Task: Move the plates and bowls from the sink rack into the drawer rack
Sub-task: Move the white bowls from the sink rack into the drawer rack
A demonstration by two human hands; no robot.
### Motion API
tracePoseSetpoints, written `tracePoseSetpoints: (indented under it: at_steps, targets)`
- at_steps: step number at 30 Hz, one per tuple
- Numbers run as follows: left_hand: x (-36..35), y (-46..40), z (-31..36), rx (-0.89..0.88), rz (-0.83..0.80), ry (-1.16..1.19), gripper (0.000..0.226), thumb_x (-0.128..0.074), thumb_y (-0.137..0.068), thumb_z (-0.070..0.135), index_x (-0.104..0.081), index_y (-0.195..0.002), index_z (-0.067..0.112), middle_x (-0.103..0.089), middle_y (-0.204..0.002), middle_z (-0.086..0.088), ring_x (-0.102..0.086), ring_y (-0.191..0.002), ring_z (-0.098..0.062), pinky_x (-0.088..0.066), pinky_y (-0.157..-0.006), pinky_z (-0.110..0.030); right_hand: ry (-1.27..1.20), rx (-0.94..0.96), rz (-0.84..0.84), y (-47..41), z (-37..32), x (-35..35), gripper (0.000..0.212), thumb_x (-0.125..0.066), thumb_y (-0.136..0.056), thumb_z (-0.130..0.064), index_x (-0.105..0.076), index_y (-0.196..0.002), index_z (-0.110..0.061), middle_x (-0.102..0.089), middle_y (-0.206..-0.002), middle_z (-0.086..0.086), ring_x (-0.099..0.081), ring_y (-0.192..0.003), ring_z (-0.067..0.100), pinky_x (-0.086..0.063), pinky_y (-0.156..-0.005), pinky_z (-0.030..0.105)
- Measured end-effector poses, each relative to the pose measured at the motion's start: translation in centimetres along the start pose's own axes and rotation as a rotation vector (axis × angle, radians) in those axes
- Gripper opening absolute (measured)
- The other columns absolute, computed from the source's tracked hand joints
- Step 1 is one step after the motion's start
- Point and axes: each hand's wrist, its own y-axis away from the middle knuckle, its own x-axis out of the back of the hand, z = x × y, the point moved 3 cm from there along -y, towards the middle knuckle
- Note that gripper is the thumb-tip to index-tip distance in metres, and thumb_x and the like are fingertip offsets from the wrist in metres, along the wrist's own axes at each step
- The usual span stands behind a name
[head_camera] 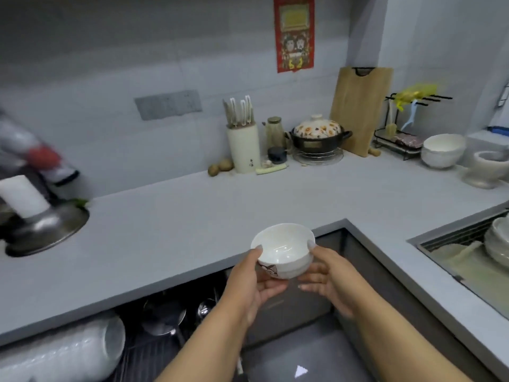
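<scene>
A small white bowl (282,250), glossy inside, with a dark cartoon-like print low on its outer wall, is held in mid-air in front of the inner corner of the grey bench (192,205), above the open drawer rack (154,334). It may be two bowls nested, since a second rim line shows below the top one. The left hand (253,285) has its grip closed on the bowl, thumb on the near rim and fingers cupped beneath. The right hand (327,279) touches the right rim with its thumb, its fingers loosely spread below the base. The bowl sits mouth-up, tilted slightly toward the camera. More white dishes (498,244) remain in the sink rack (451,238) at right
</scene>
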Motion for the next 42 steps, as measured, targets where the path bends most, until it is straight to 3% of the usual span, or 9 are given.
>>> tracePoseSetpoints:
  at_steps: [7,15,17,19,22,27,31,36,42]
  targets:
    - [15.5,5.5,2.2,-0.060,0.175,0.054,0.026,-0.049,-0.096,0.038,-0.053,-0.107,0.015,-0.068,-0.101,-0.028,-0.071,-0.085,-0.036,-0.058,-0.071,-0.039,-0.025,-0.118,-0.252,0.1,4.6,-15.6,0.037,-0.055,-0.091,-0.032,-0.055,-0.117,-0.005,-0.066,-0.093,0.023,-0.069,-0.079,0.029,-0.055,-0.070,0.036]
    - [36.9,13.4,2.5,-0.074,0.446,-0.165,0.022,-0.044,-0.098,0.046,-0.052,-0.106,0.026,-0.066,-0.108,-0.008,-0.065,-0.101,-0.021,-0.053,-0.092,-0.039,0.100,-0.228,-0.309,2.6,13.7,-34.3,0.031,-0.053,-0.093,-0.025,-0.050,-0.117,-0.007,-0.062,-0.090,0.022,-0.065,-0.079,0.032,-0.054,-0.069,0.036]
    - [42.2,15.1,2.1,-0.078,0.534,-0.248,0.019,-0.044,-0.097,0.046,-0.051,-0.094,0.029,-0.061,-0.106,0.000,-0.058,-0.100,-0.016,-0.046,-0.096,-0.036,0.150,-0.253,-0.301,2.8,16.4,-38.1,0.033,-0.054,-0.092,-0.026,-0.052,-0.117,-0.005,-0.063,-0.088,0.019,-0.064,-0.072,0.028,-0.053,-0.065,0.034]
    - [47.3,16.9,1.6,-0.063,0.626,-0.315,0.018,-0.044,-0.097,0.041,-0.051,-0.087,0.028,-0.057,-0.104,0.004,-0.054,-0.099,-0.015,-0.043,-0.095,-0.034,0.194,-0.292,-0.285,2.9,19.1,-41.5,0.034,-0.055,-0.091,-0.027,-0.053,-0.116,-0.005,-0.062,-0.093,0.019,-0.063,-0.070,0.027,-0.052,-0.061,0.032]
    - [53.4,19.6,1.1,-0.067,0.746,-0.361,0.020,-0.045,-0.098,0.030,-0.054,-0.081,0.026,-0.059,-0.088,0.008,-0.053,-0.083,-0.007,-0.040,-0.075,-0.025,0.283,-0.329,-0.266,3.2,22.5,-45.7,0.029,-0.057,-0.090,-0.028,-0.055,-0.108,-0.005,-0.061,-0.089,0.019,-0.059,-0.068,0.025,-0.051,-0.060,0.030]
    - [61.0,21.9,-0.3,0.044,0.864,-0.497,0.024,-0.046,-0.097,0.033,-0.062,-0.096,0.016,-0.067,-0.098,-0.004,-0.060,-0.094,-0.021,-0.042,-0.082,-0.032,0.477,-0.378,-0.273,3.0,27.4,-50.8,0.033,-0.064,-0.086,-0.027,-0.059,-0.099,0.002,-0.056,-0.069,0.014,-0.052,-0.052,0.023,-0.043,-0.050,0.027]
    - [64.7,22.6,-1.4,0.121,0.895,-0.612,0.046,-0.046,-0.096,0.038,-0.050,-0.135,0.014,-0.052,-0.138,-0.009,-0.047,-0.127,-0.024,-0.037,-0.106,-0.037,0.591,-0.398,-0.269,1.6,31.1,-54.1,0.039,-0.069,-0.082,-0.025,-0.057,-0.104,0.006,-0.055,-0.075,0.015,-0.054,-0.056,0.025,-0.042,-0.040,0.021]
    - [68.1,22.0,-2.2,0.156,0.877,-0.755,0.055,-0.043,-0.098,0.040,-0.035,-0.146,0.015,-0.037,-0.150,-0.006,-0.029,-0.140,-0.022,-0.026,-0.115,-0.038,0.710,-0.402,-0.249,-0.4,36.0,-58.0,0.044,-0.076,-0.075,-0.026,-0.056,-0.102,0.003,-0.061,-0.083,0.012,-0.059,-0.067,0.025,-0.050,-0.055,0.028]
    - [71.3,19.3,-2.2,0.148,0.827,-0.924,0.061,-0.040,-0.099,0.042,-0.021,-0.151,0.018,-0.016,-0.159,-0.001,-0.004,-0.147,-0.014,-0.009,-0.120,-0.034,0.890,-0.462,-0.336,-6.2,46.3,-59.9,0.096,-0.073,-0.033,-0.054,-0.055,-0.110,0.001,-0.067,-0.101,0.016,-0.067,-0.084,0.030,-0.058,-0.069,0.041]
